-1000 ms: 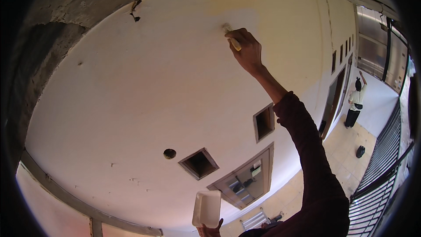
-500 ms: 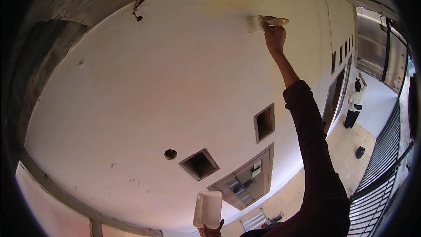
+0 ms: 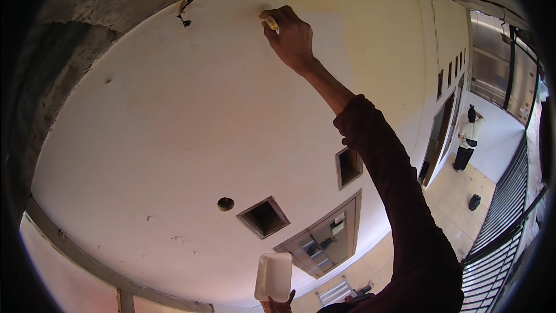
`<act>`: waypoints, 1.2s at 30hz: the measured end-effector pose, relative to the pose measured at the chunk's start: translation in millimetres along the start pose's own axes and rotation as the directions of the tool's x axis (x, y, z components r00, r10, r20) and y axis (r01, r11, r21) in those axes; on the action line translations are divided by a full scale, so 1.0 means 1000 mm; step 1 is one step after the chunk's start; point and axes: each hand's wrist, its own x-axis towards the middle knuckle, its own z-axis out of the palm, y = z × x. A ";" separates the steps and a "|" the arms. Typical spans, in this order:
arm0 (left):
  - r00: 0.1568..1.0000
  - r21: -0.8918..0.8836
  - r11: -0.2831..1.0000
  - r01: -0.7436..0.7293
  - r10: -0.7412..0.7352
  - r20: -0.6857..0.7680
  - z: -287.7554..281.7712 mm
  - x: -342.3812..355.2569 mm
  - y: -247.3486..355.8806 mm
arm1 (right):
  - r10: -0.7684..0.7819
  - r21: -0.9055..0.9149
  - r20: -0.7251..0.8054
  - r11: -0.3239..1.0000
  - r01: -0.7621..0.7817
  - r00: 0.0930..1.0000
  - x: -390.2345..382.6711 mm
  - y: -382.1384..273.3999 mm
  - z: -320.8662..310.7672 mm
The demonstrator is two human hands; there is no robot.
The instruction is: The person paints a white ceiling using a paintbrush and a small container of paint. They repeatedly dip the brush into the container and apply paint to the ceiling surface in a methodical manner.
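High on a pale wall [image 3: 174, 122], my right hand [image 3: 292, 40] is closed around the handle of a paintbrush [image 3: 271, 24]. My fingers and fist mostly hide its bristles, which seem to be against the wall. To the right of that hand the wall is cream-yellow; to the left it is whiter. Low in the picture, my left hand [image 3: 280, 306] holds a white rectangular tray [image 3: 274, 275] by its near end, with the fingers partly out of sight. The tray is tilted so that its inside shows.
A window [image 3: 324, 240], two square openings [image 3: 263, 217] and a round hole [image 3: 225, 203] break the lower wall. Part of a metal ladder [image 3: 336, 293] shows below. Farther right, another person [image 3: 468, 139] stands by a wall, near a black bag [image 3: 475, 202] and a railing [image 3: 501, 214].
My right hand has swept left and slightly up along the wall with the paintbrush, and its handle has turned. The left hand and tray stay put. The other person's raised arm is lower.
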 end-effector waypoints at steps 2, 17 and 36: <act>1.000 0.029 1.000 -0.011 0.011 0.009 -0.002 0.000 -0.002 | -0.041 0.138 0.048 0.990 0.034 0.998 -0.003 -0.021 0.003; 0.998 0.008 1.000 0.013 -0.013 -0.066 -0.007 -0.004 0.001 | 0.249 -0.054 -0.143 0.964 -0.259 0.958 0.022 0.111 -0.062; 0.998 -0.001 0.998 -0.061 0.061 0.022 -0.004 -0.007 0.008 | 0.356 0.466 0.001 0.826 -0.316 0.934 0.034 0.001 0.023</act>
